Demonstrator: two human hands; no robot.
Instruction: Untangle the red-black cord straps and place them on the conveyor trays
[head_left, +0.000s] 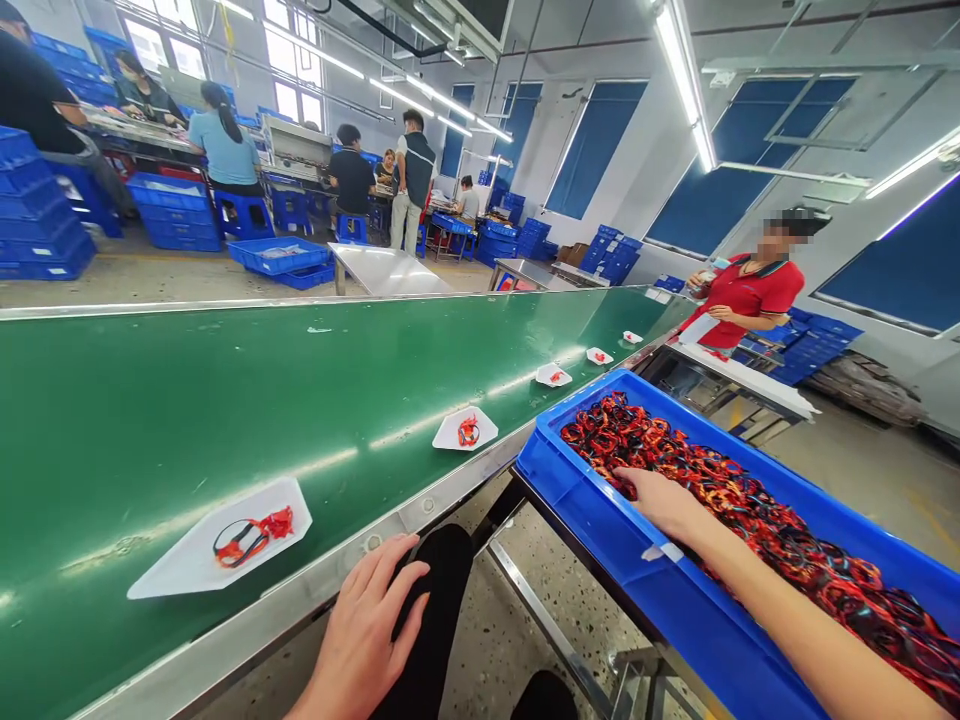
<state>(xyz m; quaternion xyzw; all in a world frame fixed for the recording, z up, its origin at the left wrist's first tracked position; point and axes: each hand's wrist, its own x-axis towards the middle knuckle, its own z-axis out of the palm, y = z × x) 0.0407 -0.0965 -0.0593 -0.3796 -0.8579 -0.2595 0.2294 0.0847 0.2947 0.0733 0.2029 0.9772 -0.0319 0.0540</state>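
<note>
My right hand (658,500) reaches into a blue crate (600,520) full of red, orange and black cord bundles (750,500); its fingers are buried among them, so what they grip is hidden. My left hand (367,630) lies flat and open on my black-clad knee, beside the metal edge of the green conveyor belt (150,420). On the belt, white trays pass in a row. The nearest tray (187,560) carries one red and black bundle (247,538), and another tray (465,430) farther on carries one too.
More white trays (553,376) sit farther down the belt. A person in a red shirt (750,295) stands at the belt's far end. Other people work at tables at the back left, among stacked blue crates (37,220). Steel tables (386,270) stand beyond the belt.
</note>
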